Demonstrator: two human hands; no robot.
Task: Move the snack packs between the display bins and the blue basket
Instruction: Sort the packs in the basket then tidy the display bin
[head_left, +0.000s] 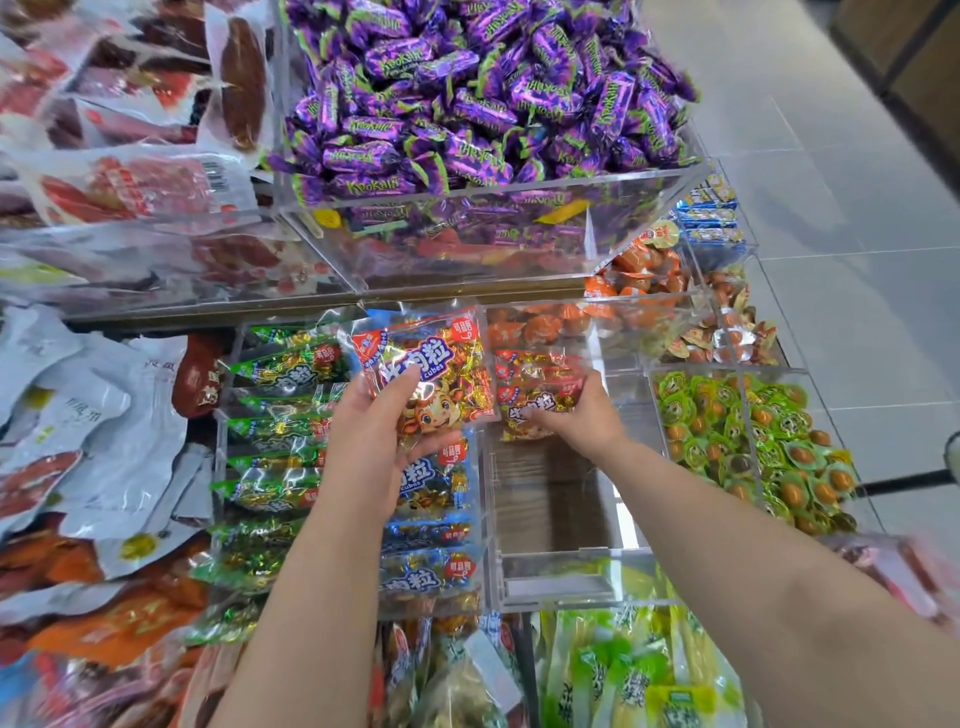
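Display bins (550, 574) of clear acrylic, seen from above: an upper bin (519, 249) heaped with purple sweets (467, 88) stands behind, and three narrow compartments lie in front. The blue basket is not in view. The right compartment (545, 493) shows bare floor along most of its length, with only a small stack of red packs (535, 382) standing at its far end. The middle compartment carries a row of blue packs (431, 571) and the left one a row of green packs (280, 431). Left hand (374, 431) holds a raised pack (431, 364) above the middle row, thumb across the printed face and fingers curled behind the lower edge. Right hand (582, 421) reaches into the near-empty compartment and pinches the near edge of the red stack between fingers and thumb. The step in hand appears to be handling the red stack; whether it is being seated or lifted out cannot be told. The stack is best gripped low and square so that the glossy wrappers, which probably slide on one another, do not fan apart. The wrist should stay clear of the thin side walls. The raised pack should wait upright, face forward, until the right hand is free.
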